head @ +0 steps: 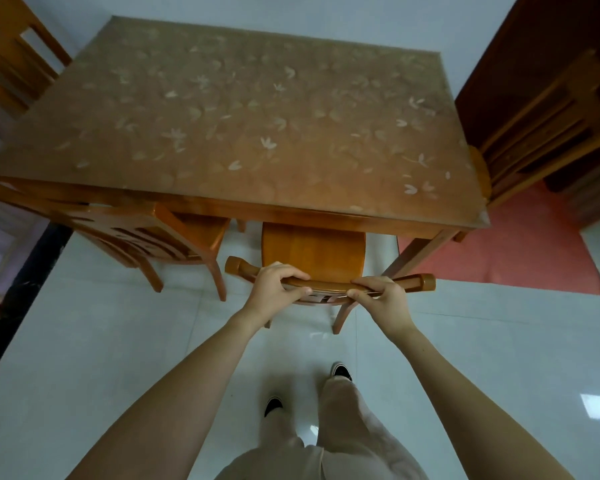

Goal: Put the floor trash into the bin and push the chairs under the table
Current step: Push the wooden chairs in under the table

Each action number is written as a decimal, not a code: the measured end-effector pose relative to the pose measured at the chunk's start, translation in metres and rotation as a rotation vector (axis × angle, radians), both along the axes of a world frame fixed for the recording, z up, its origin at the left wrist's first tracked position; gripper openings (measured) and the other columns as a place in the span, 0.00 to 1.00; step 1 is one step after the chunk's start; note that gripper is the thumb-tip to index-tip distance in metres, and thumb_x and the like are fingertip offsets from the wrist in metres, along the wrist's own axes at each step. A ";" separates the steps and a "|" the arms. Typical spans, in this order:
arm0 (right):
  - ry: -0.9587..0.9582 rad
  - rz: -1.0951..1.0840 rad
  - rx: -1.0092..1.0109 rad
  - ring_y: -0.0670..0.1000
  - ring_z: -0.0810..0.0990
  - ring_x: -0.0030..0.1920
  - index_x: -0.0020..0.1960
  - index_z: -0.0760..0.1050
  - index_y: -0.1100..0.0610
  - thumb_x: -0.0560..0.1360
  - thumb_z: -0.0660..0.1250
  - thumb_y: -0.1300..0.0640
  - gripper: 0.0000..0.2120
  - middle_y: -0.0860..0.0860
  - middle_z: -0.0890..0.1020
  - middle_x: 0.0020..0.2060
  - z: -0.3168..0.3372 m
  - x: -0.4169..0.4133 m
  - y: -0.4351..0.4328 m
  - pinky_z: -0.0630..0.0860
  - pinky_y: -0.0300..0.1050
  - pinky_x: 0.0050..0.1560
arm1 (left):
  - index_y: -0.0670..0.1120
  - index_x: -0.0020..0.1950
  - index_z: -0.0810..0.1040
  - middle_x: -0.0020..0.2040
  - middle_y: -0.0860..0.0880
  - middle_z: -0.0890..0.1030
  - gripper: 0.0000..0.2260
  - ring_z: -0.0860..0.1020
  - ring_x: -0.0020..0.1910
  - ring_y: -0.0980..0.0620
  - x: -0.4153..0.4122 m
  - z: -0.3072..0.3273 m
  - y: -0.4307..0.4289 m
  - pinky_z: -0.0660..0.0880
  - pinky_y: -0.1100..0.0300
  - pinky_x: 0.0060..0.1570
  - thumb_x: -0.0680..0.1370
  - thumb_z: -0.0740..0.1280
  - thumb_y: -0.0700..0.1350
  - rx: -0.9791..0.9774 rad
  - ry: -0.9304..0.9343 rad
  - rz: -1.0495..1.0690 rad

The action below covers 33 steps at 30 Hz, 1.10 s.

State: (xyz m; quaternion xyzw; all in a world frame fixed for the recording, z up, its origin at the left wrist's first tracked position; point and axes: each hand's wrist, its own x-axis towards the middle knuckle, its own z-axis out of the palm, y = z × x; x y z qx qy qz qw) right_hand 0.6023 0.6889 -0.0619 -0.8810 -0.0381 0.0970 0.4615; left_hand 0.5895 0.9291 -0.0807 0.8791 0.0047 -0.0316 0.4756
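Observation:
A wooden chair [312, 247] stands in front of me at the near edge of the table [222, 116], its seat partly under the tabletop. My left hand [274, 285] and my right hand [381, 296] both grip the chair's curved top rail from behind. The table is wooden with a leaf-patterned cover. A second wooden chair [146, 233] stands at the table's near left corner, turned at an angle, its seat partly under the table. No floor trash or bin is in sight.
Another chair [11, 53] stands at the far left, and one more chair [541, 126] at the right side of the table. A dark wooden door [520, 46] is at the right, with a red mat [520, 251] on the white tile floor. My feet [340, 370] are below.

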 end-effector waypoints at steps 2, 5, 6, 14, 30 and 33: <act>-0.008 -0.003 0.008 0.33 0.75 0.46 0.47 0.81 0.46 0.74 0.73 0.60 0.08 0.39 0.80 0.34 0.000 -0.003 0.002 0.68 0.25 0.47 | 0.53 0.48 0.84 0.44 0.61 0.81 0.09 0.76 0.50 0.58 0.002 -0.002 0.002 0.74 0.46 0.54 0.69 0.77 0.48 -0.011 -0.015 -0.007; -0.012 -0.015 0.005 0.38 0.75 0.50 0.46 0.80 0.41 0.73 0.74 0.56 0.10 0.37 0.81 0.39 -0.003 -0.001 0.000 0.71 0.35 0.53 | 0.52 0.46 0.84 0.43 0.61 0.81 0.09 0.76 0.49 0.59 0.004 -0.005 -0.002 0.74 0.47 0.52 0.68 0.78 0.50 -0.022 -0.065 0.015; -0.010 -0.022 -0.005 0.41 0.75 0.51 0.48 0.81 0.42 0.73 0.74 0.54 0.08 0.36 0.81 0.42 -0.005 0.001 -0.001 0.73 0.38 0.54 | 0.52 0.45 0.84 0.42 0.62 0.80 0.09 0.75 0.48 0.59 0.005 -0.006 -0.003 0.74 0.47 0.51 0.67 0.78 0.51 -0.021 -0.082 0.018; -0.014 -0.045 -0.028 0.41 0.76 0.52 0.52 0.84 0.50 0.73 0.74 0.52 0.08 0.38 0.82 0.45 -0.012 0.016 0.004 0.74 0.42 0.55 | 0.52 0.43 0.84 0.41 0.60 0.81 0.09 0.76 0.46 0.58 0.023 -0.009 0.002 0.74 0.47 0.48 0.67 0.78 0.51 -0.028 -0.115 0.003; 0.053 -0.060 -0.017 0.43 0.76 0.54 0.56 0.83 0.53 0.72 0.75 0.52 0.14 0.45 0.82 0.49 -0.011 0.075 0.013 0.74 0.42 0.59 | 0.53 0.43 0.84 0.41 0.60 0.81 0.07 0.77 0.46 0.56 0.084 -0.009 0.012 0.74 0.45 0.48 0.67 0.78 0.49 -0.029 -0.092 -0.003; 0.070 -0.064 -0.003 0.43 0.77 0.54 0.56 0.83 0.54 0.72 0.74 0.52 0.14 0.47 0.82 0.50 -0.011 0.084 0.014 0.75 0.41 0.59 | 0.53 0.43 0.84 0.41 0.60 0.81 0.07 0.77 0.46 0.57 0.093 -0.008 0.014 0.75 0.47 0.48 0.67 0.78 0.48 -0.028 -0.092 -0.002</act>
